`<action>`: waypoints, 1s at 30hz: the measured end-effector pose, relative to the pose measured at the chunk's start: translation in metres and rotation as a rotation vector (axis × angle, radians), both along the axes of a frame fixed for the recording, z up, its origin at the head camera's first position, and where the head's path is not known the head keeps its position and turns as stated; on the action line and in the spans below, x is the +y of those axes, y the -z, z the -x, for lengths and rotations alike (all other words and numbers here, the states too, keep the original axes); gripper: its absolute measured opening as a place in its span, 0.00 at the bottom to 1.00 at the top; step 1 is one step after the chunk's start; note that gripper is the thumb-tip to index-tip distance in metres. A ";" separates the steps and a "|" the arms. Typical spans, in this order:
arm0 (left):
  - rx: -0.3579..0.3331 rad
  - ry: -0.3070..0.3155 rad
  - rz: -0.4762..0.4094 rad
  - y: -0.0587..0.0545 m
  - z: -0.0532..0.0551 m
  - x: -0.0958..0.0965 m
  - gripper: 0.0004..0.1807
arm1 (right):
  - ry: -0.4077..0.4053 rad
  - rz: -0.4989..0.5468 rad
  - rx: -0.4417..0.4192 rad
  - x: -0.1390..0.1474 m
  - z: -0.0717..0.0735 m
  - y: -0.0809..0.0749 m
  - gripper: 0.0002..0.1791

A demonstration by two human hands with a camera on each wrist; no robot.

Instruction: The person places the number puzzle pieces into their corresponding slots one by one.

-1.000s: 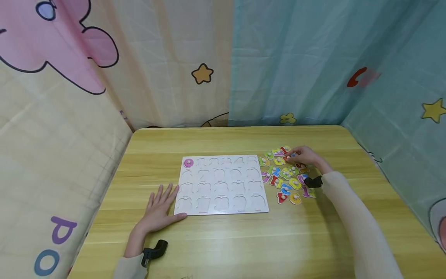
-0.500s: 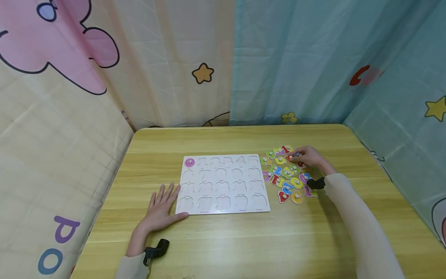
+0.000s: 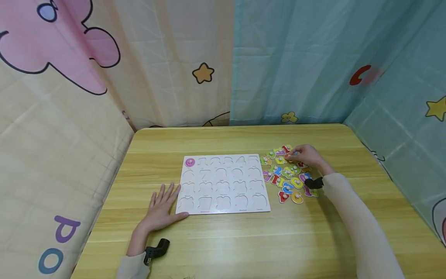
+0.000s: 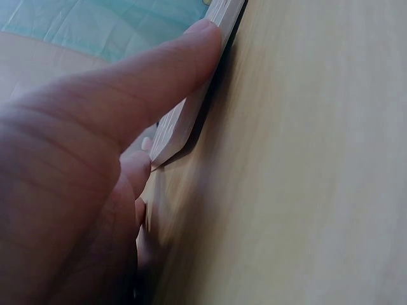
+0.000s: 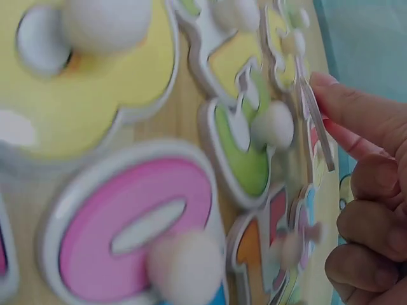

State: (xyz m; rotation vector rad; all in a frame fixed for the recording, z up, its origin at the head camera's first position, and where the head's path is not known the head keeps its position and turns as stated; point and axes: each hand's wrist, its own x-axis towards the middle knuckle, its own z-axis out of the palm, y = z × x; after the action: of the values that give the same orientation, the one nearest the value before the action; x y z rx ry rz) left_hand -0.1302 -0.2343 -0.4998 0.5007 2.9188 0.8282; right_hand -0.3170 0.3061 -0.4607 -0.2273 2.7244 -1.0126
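My left hand [image 3: 161, 211] lies with fingers spread at the left edge of a white number puzzle board [image 3: 216, 215]; in the left wrist view its thumb [image 4: 191, 54] touches the board's edge. A round pink piece [image 3: 190, 162] sits in the board's top-left recess. My right hand [image 3: 306, 155] is over the far side of a pile of loose number pieces [image 3: 297, 197]. Its thumb and index finger pinch a puzzle piece [image 5: 316, 114], seen edge-on and tilted in the right wrist view; its number is hidden. The other fingers are curled.
Pegged pieces lie crowded and partly overlapping right of the board, among them a pink zero [image 5: 127, 235] and a green piece [image 5: 245, 152]. The wooden table [image 3: 244, 248] ends at the back against printed curtains [image 3: 167, 77].
My right hand has shifted slightly left and away from me with the pinched piece. The left hand stays in place at the board, and the head view has shifted a little.
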 end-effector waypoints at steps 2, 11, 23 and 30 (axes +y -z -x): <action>-0.005 -0.007 -0.003 -0.002 -0.001 0.001 0.52 | 0.011 0.040 -0.027 -0.008 -0.001 -0.003 0.17; -0.047 -0.021 0.034 -0.005 -0.001 0.000 0.53 | 0.059 0.177 -0.106 -0.058 0.007 0.002 0.19; -0.046 -0.023 0.033 -0.005 -0.001 -0.002 0.53 | 0.108 0.240 -0.079 -0.172 0.008 0.006 0.14; -0.042 -0.022 0.038 -0.002 0.001 0.000 0.53 | 0.085 0.143 -0.027 -0.229 0.001 0.000 0.13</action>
State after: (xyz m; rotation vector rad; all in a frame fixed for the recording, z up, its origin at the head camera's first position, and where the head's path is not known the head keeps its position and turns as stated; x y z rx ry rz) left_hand -0.1308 -0.2343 -0.4982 0.4432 2.9013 0.7744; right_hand -0.3177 0.0771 -0.4609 -0.1216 2.6596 -1.2268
